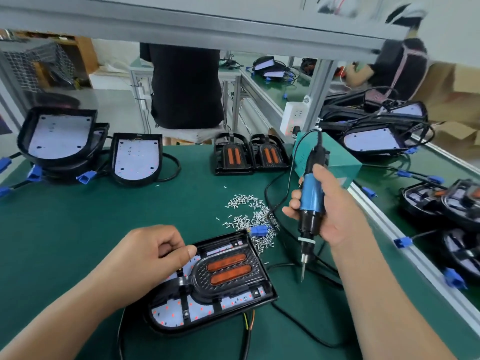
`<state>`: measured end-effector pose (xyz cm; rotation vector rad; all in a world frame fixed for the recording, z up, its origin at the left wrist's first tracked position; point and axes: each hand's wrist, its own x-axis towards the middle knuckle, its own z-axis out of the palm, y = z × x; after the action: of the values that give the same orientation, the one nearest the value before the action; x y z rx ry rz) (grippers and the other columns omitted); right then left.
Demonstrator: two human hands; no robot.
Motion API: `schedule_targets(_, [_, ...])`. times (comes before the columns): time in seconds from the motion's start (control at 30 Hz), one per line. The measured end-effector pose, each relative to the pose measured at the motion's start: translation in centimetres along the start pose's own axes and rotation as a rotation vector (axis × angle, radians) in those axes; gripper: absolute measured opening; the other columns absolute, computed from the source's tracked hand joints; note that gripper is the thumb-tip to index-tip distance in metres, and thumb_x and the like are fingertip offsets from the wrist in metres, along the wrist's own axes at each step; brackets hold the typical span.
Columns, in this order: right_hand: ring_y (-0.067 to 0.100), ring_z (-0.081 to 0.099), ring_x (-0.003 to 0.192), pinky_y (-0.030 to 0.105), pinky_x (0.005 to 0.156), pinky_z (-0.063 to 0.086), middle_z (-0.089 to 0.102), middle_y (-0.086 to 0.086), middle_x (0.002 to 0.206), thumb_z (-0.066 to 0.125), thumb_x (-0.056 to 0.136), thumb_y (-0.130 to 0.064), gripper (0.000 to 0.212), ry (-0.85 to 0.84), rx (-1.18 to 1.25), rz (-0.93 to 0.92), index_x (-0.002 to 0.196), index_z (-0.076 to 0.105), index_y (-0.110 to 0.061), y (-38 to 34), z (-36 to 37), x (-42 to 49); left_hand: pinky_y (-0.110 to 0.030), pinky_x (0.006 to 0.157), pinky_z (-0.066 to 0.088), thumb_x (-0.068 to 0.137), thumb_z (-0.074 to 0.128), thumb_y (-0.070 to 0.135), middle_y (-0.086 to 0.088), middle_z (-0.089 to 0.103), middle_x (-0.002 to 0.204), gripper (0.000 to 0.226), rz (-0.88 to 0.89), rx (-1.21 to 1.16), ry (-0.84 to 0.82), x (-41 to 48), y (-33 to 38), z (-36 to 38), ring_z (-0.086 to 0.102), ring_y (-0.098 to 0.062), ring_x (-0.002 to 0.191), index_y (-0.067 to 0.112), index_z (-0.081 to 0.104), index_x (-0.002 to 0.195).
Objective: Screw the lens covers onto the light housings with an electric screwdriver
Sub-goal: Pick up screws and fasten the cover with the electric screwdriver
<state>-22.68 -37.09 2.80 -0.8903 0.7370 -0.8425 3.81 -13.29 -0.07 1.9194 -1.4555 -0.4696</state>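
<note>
Two hands are at work over the green-matted table (78, 229). My right hand (335, 211) has its grip clenched round the one blue-and-black electric screwdriver (313, 193). I hold it nearly upright in the air, bit pointing down, just right of the one black D-shaped light housing (171, 314) lying in front of me.

On that housing sits one black ribbed lens cover with two orange strips (228, 271). My left hand (145, 255) rests at the housing's far left edge, fingers curled and thumb tip by the rim. Whether that grip pinches anything, I cannot tell.

One loose pile of small silver screws (249, 211) lies just beyond the housing, with one blue plug (258, 231) at the pile's near edge. At the table's far edge two more covers stand side by side, the left spare cover (233, 157) and the right spare cover (271, 154). Far left are one stack of open housings (59, 133) and one single open housing (136, 158) beside it. One teal box (337, 162) stands behind the screwdriver.
</note>
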Motion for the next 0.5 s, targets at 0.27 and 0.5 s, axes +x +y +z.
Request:
schedule_targets(0.27, [0.030,0.073,0.069,0.049,0.066,0.065,0.061,0.015,0.091,0.079,0.094,-0.050,0.051,0.068,-0.398,-0.080,0.110,0.059,-0.007,0.6,-0.6,0.3,-0.023,0.051,0.030,0.084,0.074,0.061,0.007,0.037,0.054,0.033,0.012,0.002,-0.026,0.0,0.1,-0.4,0.032,-0.007,0.051,0.029,0.066,0.083])
schedule_targets(0.5, [0.015,0.064,0.088,0.037,0.071,0.047,0.064,-0.005,0.099,0.067,0.086,-0.065,0.049,0.202,-1.320,-0.158,0.100,0.052,-0.021,0.4,-1.8,0.4,-0.020,0.049,0.030,0.081,0.073,0.067,0.008,0.041,0.055,0.037,0.044,0.067,-0.039,0.0,0.2,-0.8,0.035,-0.007,0.052,0.031,0.063,0.084])
